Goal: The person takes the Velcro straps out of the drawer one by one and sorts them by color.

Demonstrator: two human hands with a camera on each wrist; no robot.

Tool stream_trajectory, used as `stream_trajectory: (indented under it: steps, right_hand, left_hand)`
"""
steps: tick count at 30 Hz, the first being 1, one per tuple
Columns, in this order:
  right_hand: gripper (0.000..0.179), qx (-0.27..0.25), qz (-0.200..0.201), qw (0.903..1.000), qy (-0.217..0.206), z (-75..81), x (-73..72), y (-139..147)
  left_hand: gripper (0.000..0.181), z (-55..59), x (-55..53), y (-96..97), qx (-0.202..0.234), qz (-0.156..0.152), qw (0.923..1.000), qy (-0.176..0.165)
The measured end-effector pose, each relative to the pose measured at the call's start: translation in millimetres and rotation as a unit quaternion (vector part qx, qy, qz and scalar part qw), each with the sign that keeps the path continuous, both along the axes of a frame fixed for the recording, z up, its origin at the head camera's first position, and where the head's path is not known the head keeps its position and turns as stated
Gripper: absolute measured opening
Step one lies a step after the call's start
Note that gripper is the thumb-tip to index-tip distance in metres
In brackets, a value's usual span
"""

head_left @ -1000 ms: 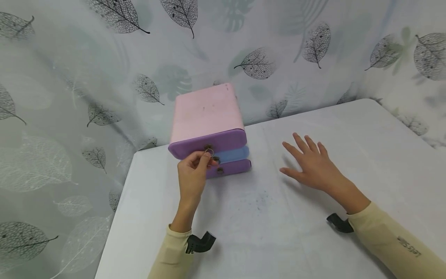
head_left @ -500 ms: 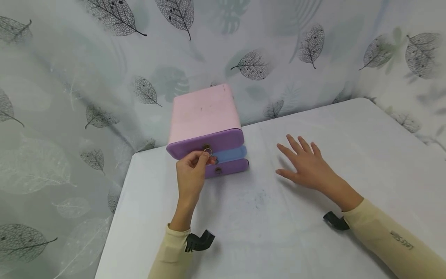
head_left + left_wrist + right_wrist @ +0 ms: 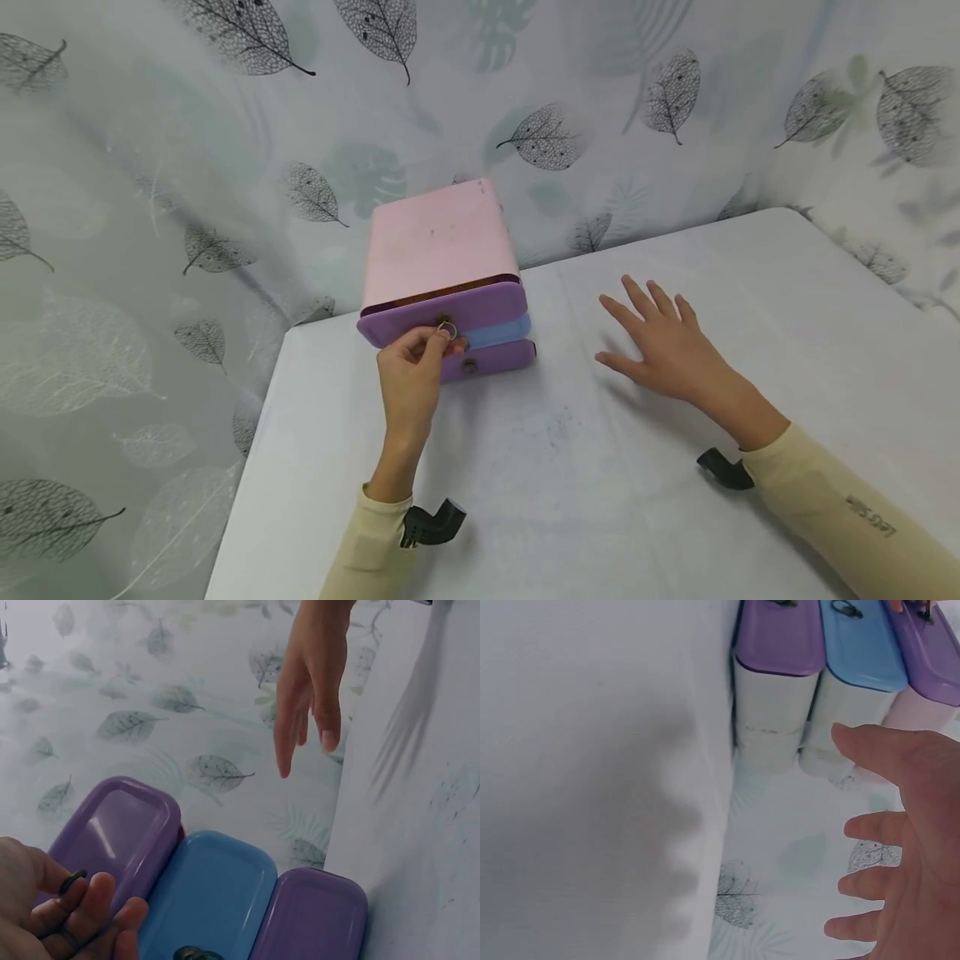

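A small pink chest of drawers [image 3: 438,242] stands near the back of the table. My left hand [image 3: 411,375] pinches the ring pull [image 3: 450,328] of its purple top drawer [image 3: 483,305]. That drawer sits slightly out, with a dark gap under the pink top. Below it, the blue middle drawer [image 3: 498,332] and the purple bottom drawer [image 3: 502,358] each carry a ring pull of their own. In the left wrist view, the held ring [image 3: 73,882] shows between thumb and fingers. My right hand [image 3: 663,350], fingers spread and holding nothing, hovers right of the chest.
The white-covered table [image 3: 570,517] extends to the front and right, with faint grey smudges [image 3: 558,427] before the chest. A leaf-patterned curtain [image 3: 450,100] hangs behind and along the left. A black wrist mount [image 3: 433,523] sits on the left sleeve.
The top drawer has come forward a little with my left hand on its ring, and a gap has appeared above its front. My right hand stays spread, barely shifting.
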State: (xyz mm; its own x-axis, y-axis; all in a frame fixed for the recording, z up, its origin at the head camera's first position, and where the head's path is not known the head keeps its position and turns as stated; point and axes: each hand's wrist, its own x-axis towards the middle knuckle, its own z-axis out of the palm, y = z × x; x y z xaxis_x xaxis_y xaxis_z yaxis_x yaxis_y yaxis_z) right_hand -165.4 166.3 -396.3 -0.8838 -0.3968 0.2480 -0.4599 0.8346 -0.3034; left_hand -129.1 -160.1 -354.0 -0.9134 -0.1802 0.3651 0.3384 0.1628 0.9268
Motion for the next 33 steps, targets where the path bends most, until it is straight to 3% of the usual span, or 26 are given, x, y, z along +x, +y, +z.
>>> stream_trajectory:
  steps: [12, 19, 26, 33]
  right_hand:
    - [0.072, -0.054, 0.047, 0.9967, 0.038, 44.2, 0.7, -17]
    - [0.058, -0.124, 0.107, 0.9824, 0.090, 69.2, -1.2, -33]
    - [0.056, -0.162, 0.128, 0.9763, 0.063, 88.7, 3.1, -50]
    - [0.051, -0.176, 0.173, 0.9664, 0.073, 105.5, 1.2, -64]
  left_hand:
    - [0.020, 3.1, 20.2, -1.1, 0.000, 0.005, 0.9999, -0.012]
    - [0.020, 2.9, 26.8, -0.9, 0.004, 0.000, 1.0000, -0.006]
    - [0.021, 1.1, 35.8, -0.7, -0.001, 0.001, 1.0000, -0.007]
    - [0.020, 1.1, 43.2, -1.2, -0.006, 0.005, 1.0000, -0.004]
